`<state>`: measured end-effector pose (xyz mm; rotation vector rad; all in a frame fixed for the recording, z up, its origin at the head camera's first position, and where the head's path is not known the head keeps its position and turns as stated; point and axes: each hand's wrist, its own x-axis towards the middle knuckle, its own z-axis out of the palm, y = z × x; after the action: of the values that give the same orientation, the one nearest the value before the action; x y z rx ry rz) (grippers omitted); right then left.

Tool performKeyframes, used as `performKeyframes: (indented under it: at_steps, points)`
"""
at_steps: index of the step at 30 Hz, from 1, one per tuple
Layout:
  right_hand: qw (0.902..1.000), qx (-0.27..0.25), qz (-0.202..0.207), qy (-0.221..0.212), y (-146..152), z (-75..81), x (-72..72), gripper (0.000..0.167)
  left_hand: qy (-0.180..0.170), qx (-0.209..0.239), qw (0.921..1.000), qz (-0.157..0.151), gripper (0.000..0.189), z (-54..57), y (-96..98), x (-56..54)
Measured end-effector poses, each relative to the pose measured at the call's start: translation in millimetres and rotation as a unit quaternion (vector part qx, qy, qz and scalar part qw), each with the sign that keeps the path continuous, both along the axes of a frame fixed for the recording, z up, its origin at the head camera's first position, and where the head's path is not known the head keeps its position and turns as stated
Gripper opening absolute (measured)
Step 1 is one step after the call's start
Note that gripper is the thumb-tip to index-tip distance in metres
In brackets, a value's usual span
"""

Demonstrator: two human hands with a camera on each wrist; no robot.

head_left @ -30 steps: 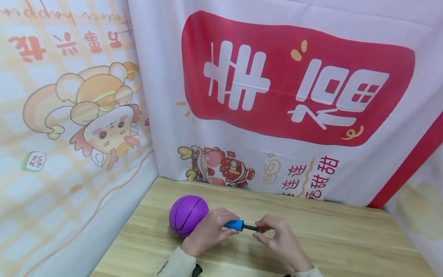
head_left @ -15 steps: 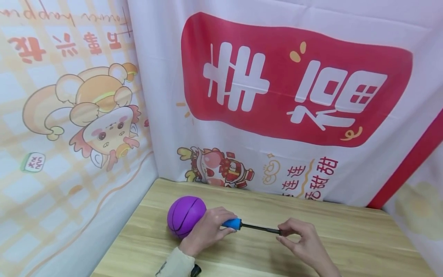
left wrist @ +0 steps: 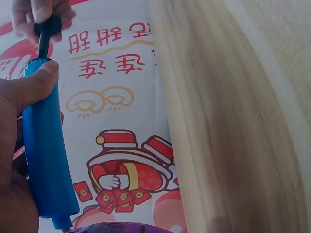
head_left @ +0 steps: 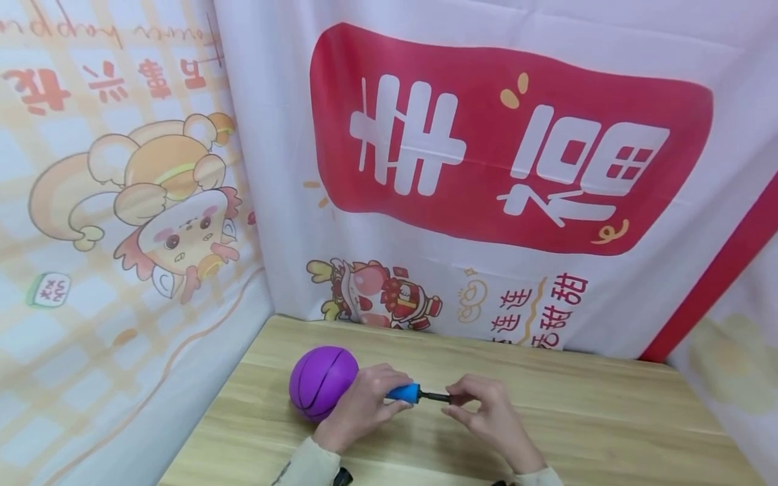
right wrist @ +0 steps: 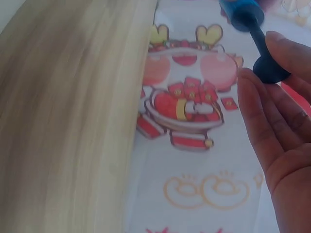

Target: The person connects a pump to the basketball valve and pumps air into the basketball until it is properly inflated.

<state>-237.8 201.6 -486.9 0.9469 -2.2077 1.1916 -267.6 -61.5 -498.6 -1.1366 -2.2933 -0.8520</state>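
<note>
A blue hand pump lies level between both hands, beside a purple ball with black seam lines. My left hand grips the blue barrel, its thumb along the near end of it. The tip of the pump points at the ball; in the left wrist view a thin metal bit at its tip meets the ball's purple edge. With thumb and fingertips, my right hand pinches the black knob at the end of the plunger rod. A short length of rod shows outside the barrel.
Both hands work above a wood-grain table. Behind it hangs a white cloth with red print, and on the left a checked cloth with cartoon figures.
My right hand drew the plunger out to the right, then pushed it back left toward the barrel. The left hand and ball stay nearly in place; the view shifts slightly.
</note>
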Motion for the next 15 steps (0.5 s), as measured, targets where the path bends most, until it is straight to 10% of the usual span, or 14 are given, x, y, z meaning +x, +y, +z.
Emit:
performKeyframes:
  at_steps: [15]
  points:
    - [0.9995,0.031,-0.001,0.004,-7.1,-2.9,3.9,0.031,-0.020,-0.003,0.9997,-0.017,0.028,-2.0,1.1,2.5]
